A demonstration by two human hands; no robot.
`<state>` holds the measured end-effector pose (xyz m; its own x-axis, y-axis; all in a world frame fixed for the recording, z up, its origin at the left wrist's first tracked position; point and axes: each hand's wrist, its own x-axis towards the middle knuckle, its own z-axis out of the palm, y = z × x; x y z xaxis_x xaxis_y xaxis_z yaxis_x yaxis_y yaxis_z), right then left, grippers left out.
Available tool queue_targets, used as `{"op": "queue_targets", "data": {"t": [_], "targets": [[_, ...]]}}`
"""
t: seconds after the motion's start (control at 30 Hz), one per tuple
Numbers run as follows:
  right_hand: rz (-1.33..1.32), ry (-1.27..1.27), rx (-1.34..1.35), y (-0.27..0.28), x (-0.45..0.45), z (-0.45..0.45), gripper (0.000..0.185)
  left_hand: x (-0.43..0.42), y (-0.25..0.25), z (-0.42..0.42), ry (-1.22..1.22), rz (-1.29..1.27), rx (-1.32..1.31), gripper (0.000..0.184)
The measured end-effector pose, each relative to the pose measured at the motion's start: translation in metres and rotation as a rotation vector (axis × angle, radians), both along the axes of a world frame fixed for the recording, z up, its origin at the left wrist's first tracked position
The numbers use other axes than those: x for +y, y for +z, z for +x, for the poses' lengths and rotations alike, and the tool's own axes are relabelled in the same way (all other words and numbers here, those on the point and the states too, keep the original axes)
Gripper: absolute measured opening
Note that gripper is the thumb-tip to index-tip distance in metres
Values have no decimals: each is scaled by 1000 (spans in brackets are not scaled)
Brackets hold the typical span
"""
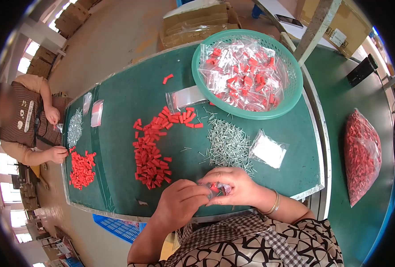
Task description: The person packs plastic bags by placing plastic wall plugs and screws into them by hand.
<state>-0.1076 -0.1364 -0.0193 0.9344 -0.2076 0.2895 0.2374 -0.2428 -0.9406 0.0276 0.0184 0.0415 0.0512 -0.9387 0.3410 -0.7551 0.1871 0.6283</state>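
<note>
Near the table's front edge, both my hands are closed on a small clear plastic bag (215, 189) with red plugs inside. My left hand (179, 202) pinches its left side, and my right hand (235, 184), below a bracelet, grips the other side. Just beyond the right hand spreads a pile of silver screws (228, 140). A heap of red plugs (150, 155) lies ahead of the left hand. Flat clear bags (268, 150) lie right of the screws, and another stack of bags (186, 97) sits behind the heap. The fingers partly hide the held bag.
A green basket (197, 82) full of filled bags stands at the back right of the green table (122, 102). At the left, a co-worker (33, 120) handles small pieces beside another red plug pile (82, 170). A large sack of red plugs (362, 155) rests at the far right.
</note>
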Motion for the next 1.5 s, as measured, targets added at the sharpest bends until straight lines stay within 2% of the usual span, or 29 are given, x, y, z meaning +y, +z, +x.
{"op": "queue_targets", "data": {"t": [0.17, 0.27, 0.37, 0.47, 0.53, 0.57, 0.67, 0.7, 0.77, 0.87, 1.03, 1.1, 1.27, 1.47, 1.5], "targets": [[50, -34, -33, 2, -1, -1, 46, 1, 1, -1, 0, 29, 120, 25], [46, -82, -52, 3, -2, -3, 45, -1, 5, -6, 56, 1, 303, 25], [146, -89, -77, -5, -3, -3, 40, 0, 0, -3, 400, 76, 366, 20], [275, -80, 6, -2, 0, -6, 34, -24, -34, 25, 562, 78, 181, 16], [218, -97, 13, -4, -1, -4, 32, -27, -46, 36, 582, 78, 89, 14], [191, -111, 17, -5, -2, -4, 30, -29, -49, 39, 587, 78, 44, 14], [523, -206, 122, 6, -5, -7, 29, -22, -29, 23, 545, 161, 212, 13], [418, -224, 76, -1, -7, -6, 29, -16, -21, 17, 470, 146, 239, 13], [395, -196, 134, -5, -5, -4, 25, -1, -9, 4, 325, 119, 287, 12], [280, -205, 199, -3, -3, -3, 21, 17, -10, -18, 120, 148, 212, 16], [205, -308, 215, -5, -2, 0, 17, 16, -35, -57, 162, 202, 66, 33], [234, -322, 224, -7, -1, 0, 17, 11, -45, -72, 196, 268, -56, 45], [404, -368, 255, -12, -1, 0, 17, -2, -54, -78, 279, 251, -210, 30], [429, -363, 227, -8, -3, -1, 19, -1, -63, -72, 338, 219, -252, 27], [407, -330, 215, -7, -5, -2, 24, -1, -61, -67, 361, 194, -247, 28]]}}
